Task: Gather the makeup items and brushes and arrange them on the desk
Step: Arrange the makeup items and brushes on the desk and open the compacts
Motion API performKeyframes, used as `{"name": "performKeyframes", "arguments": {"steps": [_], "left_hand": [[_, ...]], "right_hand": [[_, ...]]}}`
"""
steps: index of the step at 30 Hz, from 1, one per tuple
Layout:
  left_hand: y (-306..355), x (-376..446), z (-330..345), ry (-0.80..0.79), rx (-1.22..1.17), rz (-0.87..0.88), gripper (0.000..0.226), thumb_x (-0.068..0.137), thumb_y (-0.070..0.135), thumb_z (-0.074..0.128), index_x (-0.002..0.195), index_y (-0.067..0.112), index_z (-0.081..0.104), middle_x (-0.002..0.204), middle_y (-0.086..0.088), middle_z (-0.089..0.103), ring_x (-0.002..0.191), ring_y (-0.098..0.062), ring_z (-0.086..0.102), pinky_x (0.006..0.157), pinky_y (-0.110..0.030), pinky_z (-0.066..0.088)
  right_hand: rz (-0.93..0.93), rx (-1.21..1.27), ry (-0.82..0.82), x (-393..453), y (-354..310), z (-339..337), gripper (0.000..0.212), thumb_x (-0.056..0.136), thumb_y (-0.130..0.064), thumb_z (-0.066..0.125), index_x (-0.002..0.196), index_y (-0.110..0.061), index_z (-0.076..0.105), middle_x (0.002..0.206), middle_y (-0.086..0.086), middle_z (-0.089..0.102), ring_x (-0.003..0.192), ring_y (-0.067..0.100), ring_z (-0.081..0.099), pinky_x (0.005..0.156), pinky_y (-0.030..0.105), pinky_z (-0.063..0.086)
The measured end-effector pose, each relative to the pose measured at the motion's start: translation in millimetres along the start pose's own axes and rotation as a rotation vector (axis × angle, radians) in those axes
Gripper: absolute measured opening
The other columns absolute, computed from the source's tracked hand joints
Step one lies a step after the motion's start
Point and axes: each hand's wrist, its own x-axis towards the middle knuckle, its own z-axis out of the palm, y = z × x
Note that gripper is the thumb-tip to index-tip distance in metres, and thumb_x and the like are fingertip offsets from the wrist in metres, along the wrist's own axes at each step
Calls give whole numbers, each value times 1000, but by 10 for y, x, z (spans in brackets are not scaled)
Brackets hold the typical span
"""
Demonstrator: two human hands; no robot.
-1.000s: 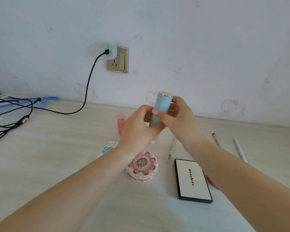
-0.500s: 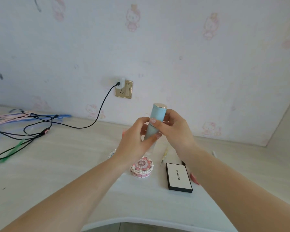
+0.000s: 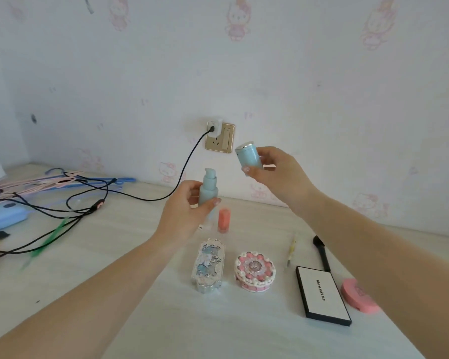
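My left hand (image 3: 186, 213) grips a pale blue pump bottle (image 3: 208, 190) upright above the desk, its pump head bare. My right hand (image 3: 275, 172) pinches the bottle's blue cap (image 3: 248, 156) up and to the right, apart from the bottle. On the desk below lie an ornate silver-blue case (image 3: 209, 265), a round pink cake-shaped compact (image 3: 254, 270), a black-edged white palette (image 3: 322, 294), a pink compact (image 3: 358, 296), a black brush (image 3: 322, 252), a thin yellow tool (image 3: 292, 248) and a small orange bottle (image 3: 223, 218).
The pale wooden desk (image 3: 114, 242) meets a wall with cartoon-cat wallpaper. A black cable (image 3: 182, 177) runs from the wall socket (image 3: 219, 137) to a tangle of cables and hangers (image 3: 49, 187) at the left. A light blue object (image 3: 3, 216) lies at the far left.
The cap has come off the blue bottle: my right hand lifted it up and right while my left hand kept the bottle. The view pulled back, showing more of the desk.
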Motion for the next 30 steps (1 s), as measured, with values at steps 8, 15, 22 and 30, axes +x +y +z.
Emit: {"name": "performKeyframes", "arguments": {"steps": [8, 15, 22, 30], "left_hand": [[-613, 572, -232, 85, 24, -107, 34, 79, 18, 75, 102, 20, 50, 95, 4, 63, 89, -18, 63, 56, -14, 47], [-1078, 806, -191, 70, 47, -191, 39, 76, 23, 77, 104, 20, 51, 107, -4, 66, 96, -21, 65, 77, -33, 52], [-1203, 844, -94, 51, 69, -189, 41, 76, 23, 77, 104, 21, 48, 108, 0, 62, 97, -18, 63, 83, -29, 48], [-1279, 810, -72, 37, 80, -170, 41, 76, 22, 77, 106, 22, 48, 110, 2, 61, 102, -16, 60, 83, -25, 43]], "right_hand": [[-42, -401, -174, 677, 440, 523, 41, 81, -25, 70, 120, -20, 56, 106, -6, 53, 93, 12, 53, 72, 21, 39], [33, -523, -330, 901, 881, 948, 57, 80, -24, 68, 131, -23, 44, 117, -6, 56, 108, 18, 55, 85, 29, 46], [-122, -1039, -452, 957, 1103, 1235, 49, 82, -39, 60, 128, -28, 49, 124, -4, 57, 117, 21, 50, 99, 42, 33], [-151, -1113, -521, 939, 1140, 1323, 42, 83, -41, 58, 122, -30, 53, 118, -5, 59, 118, 22, 49, 106, 55, 18]]}}
